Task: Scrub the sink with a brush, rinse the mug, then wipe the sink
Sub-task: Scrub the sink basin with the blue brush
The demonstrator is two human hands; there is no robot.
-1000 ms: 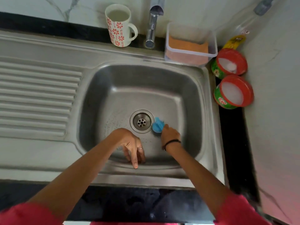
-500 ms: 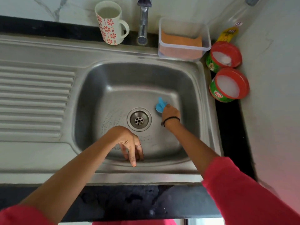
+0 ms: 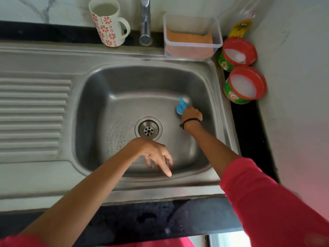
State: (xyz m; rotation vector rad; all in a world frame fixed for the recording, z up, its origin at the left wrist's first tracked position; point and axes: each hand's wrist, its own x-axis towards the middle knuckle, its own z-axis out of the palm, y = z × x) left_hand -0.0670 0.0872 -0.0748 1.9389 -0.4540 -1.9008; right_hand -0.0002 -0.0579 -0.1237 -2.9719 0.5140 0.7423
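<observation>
— Brush [image 3: 182,107], blue, is that what the right hand [image 3: 191,114] has?
— Yes. The fingers are curled round it, and it's down on the floor of the steel sink [image 3: 216,97], towards the far right corner of the basin, right of the drain [image 3: 148,129].
— And the left hand [image 3: 156,154]?
— Holding nothing. It hangs over the near side of the basin, fingers loose and pointing down, the forefinger reaching lowest towards the near rim. I can't tell whether it touches the steel.
— Where's the mug [image 3: 108,22]?
— Upright on the dark ledge behind the sink, far left of the tap [image 3: 146,22], handle turned to the right. White with red flowers, well apart from both hands.
— Anything else up there?
— A clear plastic tub [image 3: 193,35] with something orange in it, right of the tap. Two round red-rimmed pots [image 3: 244,84] with white paste sit on the right counter, one behind the other, beside the basin. Ribbed draining board [image 3: 32,113] on the left.
</observation>
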